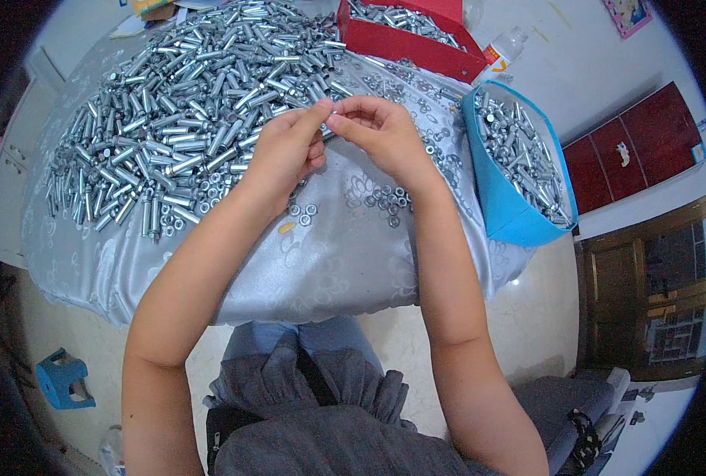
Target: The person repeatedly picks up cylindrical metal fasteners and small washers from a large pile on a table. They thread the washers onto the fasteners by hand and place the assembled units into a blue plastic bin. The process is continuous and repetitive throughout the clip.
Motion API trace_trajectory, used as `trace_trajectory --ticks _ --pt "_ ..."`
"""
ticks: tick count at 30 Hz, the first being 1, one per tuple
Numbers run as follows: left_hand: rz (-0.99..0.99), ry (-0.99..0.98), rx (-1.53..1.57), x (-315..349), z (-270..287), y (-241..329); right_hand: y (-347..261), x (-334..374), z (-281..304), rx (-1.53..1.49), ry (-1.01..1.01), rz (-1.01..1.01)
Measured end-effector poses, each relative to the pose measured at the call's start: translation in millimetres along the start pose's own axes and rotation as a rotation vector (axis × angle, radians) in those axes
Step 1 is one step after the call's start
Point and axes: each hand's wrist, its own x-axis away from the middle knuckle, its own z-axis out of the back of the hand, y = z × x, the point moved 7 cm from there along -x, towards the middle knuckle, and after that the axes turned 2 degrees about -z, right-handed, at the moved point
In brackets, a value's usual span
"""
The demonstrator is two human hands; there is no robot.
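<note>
Over the middle of the table, my left hand [283, 152] and my right hand [386, 139] meet at the fingertips. Both are closed in a pinch, thumbs against forefingers. Whatever they hold between them is mostly covered by the fingers; I cannot make it out. A large heap of silvery metal expansion bolts [202, 103] spreads behind and to the left of my left hand. Several loose hex nuts [388, 198] lie below my right hand, and a few more nuts [301, 213] are beside my left wrist.
A blue fabric bin [519, 218] filled with bolts stands at the right table edge. Behind it are a red box [412, 44] of bolts and a plastic bottle [505, 51]. A silvery patterned cloth [321, 266] covers the table. A blue stool [63, 381] stands on the floor at left.
</note>
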Motion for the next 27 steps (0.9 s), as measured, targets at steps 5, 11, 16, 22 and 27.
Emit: trace_trajectory --ticks 5,11,16,22,27 --pt "0.005 -0.037 -0.012 1.7 -0.7 0.2 -5.9 -1.0 25.1 0.149 0.099 -0.028" --pt "0.008 -0.008 -0.032 0.2 0.8 -1.5 17.7 4.9 85.5 0.748 0.494 -0.087" --pt "0.018 0.004 -0.095 1.1 -0.6 -1.2 26.4 2.2 79.5 0.905 0.464 -0.147" --pt "-0.009 0.004 -0.108 1.0 -0.1 -1.2 27.4 0.5 75.6 0.954 0.453 -0.154" --pt "-0.01 0.001 -0.104 -0.9 1.5 -1.9 6.9 -3.2 64.5 0.584 0.429 -0.007"
